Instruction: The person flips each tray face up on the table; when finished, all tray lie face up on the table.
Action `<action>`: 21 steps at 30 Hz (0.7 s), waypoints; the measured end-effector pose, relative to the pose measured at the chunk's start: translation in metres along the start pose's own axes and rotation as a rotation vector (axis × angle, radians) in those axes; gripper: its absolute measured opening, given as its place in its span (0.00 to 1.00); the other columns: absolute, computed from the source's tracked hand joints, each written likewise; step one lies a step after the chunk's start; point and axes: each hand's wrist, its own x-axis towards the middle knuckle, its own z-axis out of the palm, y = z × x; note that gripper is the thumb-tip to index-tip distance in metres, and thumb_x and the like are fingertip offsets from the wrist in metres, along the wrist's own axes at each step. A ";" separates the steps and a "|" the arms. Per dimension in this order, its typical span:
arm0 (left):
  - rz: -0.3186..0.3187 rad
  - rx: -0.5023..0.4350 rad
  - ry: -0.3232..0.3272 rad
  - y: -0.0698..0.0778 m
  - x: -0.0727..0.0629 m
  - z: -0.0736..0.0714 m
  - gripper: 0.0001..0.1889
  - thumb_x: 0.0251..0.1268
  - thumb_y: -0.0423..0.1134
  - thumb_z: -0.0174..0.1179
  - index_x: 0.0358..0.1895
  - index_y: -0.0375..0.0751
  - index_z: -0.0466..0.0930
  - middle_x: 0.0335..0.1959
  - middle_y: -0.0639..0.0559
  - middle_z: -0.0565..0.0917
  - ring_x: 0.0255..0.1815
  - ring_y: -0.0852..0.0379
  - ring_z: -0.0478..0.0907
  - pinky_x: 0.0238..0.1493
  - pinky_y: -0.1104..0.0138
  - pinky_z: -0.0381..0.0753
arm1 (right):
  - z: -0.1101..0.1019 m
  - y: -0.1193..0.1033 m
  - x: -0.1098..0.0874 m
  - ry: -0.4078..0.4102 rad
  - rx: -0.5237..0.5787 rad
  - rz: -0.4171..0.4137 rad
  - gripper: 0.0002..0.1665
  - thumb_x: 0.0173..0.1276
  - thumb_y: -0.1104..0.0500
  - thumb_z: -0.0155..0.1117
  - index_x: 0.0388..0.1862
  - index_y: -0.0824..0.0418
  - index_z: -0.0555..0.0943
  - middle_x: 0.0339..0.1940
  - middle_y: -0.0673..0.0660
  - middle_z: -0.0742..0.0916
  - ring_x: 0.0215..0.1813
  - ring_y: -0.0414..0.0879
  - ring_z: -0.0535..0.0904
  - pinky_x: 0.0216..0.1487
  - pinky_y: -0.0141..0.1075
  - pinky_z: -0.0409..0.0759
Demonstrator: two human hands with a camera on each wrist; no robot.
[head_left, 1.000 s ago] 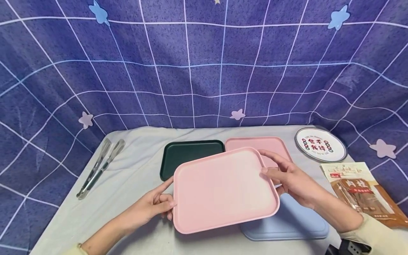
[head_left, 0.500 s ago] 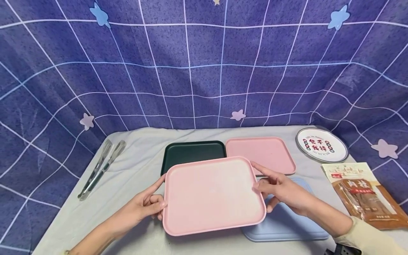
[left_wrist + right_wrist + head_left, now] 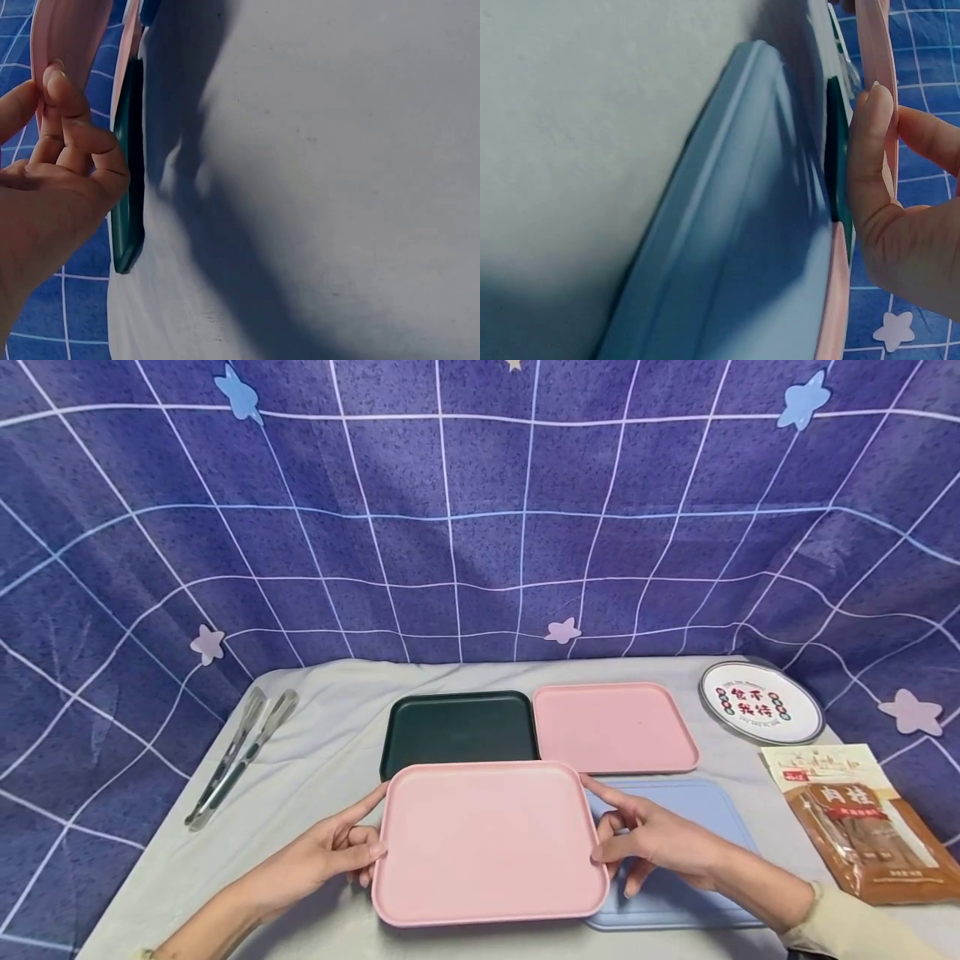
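Observation:
A pink rectangular tray [image 3: 491, 843] with a low rim is held between my two hands at the front middle, raised above the cloth. My left hand [image 3: 337, 852] pinches its left edge, thumb on the rim. At the opposite edge my right hand [image 3: 652, 843] grips with the thumb on the rim and the index finger stretched along the upper corner. In the left wrist view the left hand [image 3: 67, 157] holds the tray's edge [image 3: 67, 37] over a shadow on the cloth. The right wrist view shows the right hand [image 3: 900, 180] on the tray rim [image 3: 876, 45].
Behind are a dark green tray [image 3: 457, 731] and another pink tray [image 3: 615, 727]. A blue tray [image 3: 682, 893] lies under my right hand. Metal tongs [image 3: 240, 756] lie at left. A white plate [image 3: 761, 702] and a brown spice packet [image 3: 862, 827] lie at right. A purple curtain [image 3: 480, 552] hangs behind.
Both hands have brought the pink tray left and towards me, and its slant has levelled out. More of the green tray and the pink tray behind it now shows.

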 end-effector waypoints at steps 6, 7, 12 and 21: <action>-0.015 0.016 0.023 -0.003 -0.003 -0.002 0.42 0.77 0.29 0.49 0.81 0.34 0.29 0.34 0.59 0.81 0.33 0.67 0.78 0.39 0.71 0.78 | 0.004 0.006 0.005 -0.033 0.045 0.013 0.61 0.62 0.63 0.70 0.84 0.52 0.42 0.29 0.53 0.83 0.28 0.41 0.83 0.23 0.36 0.82; -0.020 0.021 0.027 -0.003 -0.004 -0.003 0.41 0.77 0.30 0.49 0.81 0.34 0.29 0.34 0.59 0.81 0.33 0.67 0.78 0.39 0.71 0.78 | 0.005 0.006 0.005 -0.044 0.056 0.015 0.61 0.63 0.63 0.70 0.84 0.53 0.42 0.29 0.53 0.83 0.28 0.41 0.83 0.23 0.36 0.83; -0.086 0.034 0.003 -0.003 -0.010 -0.010 0.39 0.78 0.31 0.48 0.82 0.37 0.32 0.33 0.57 0.81 0.32 0.66 0.78 0.37 0.72 0.75 | 0.009 0.009 0.009 -0.109 0.109 0.043 0.63 0.62 0.64 0.70 0.84 0.54 0.38 0.31 0.55 0.85 0.29 0.43 0.86 0.23 0.36 0.83; -0.222 0.041 -0.058 -0.004 -0.016 -0.027 0.43 0.77 0.33 0.51 0.81 0.39 0.29 0.35 0.56 0.80 0.34 0.65 0.79 0.38 0.71 0.77 | 0.017 0.009 0.017 -0.162 0.126 0.097 0.66 0.62 0.63 0.70 0.84 0.55 0.33 0.34 0.59 0.86 0.29 0.44 0.88 0.23 0.35 0.83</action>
